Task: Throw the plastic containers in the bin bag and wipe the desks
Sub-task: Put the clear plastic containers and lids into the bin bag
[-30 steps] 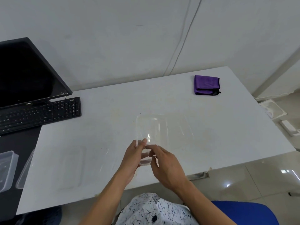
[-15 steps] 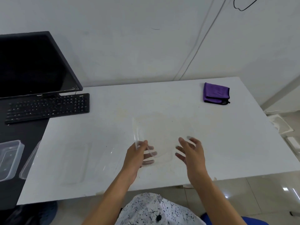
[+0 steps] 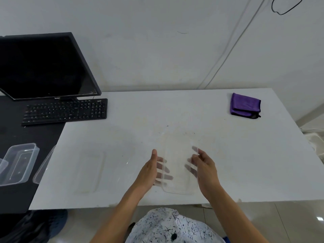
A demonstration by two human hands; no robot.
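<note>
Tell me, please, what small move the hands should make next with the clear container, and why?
Probably carry the clear container away from the white desk for binning: the left hand and right hand hold its two sides, fingers showing through the plastic, and other containers lie at left.

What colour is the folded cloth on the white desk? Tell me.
The cloth is purple; head view.
</note>
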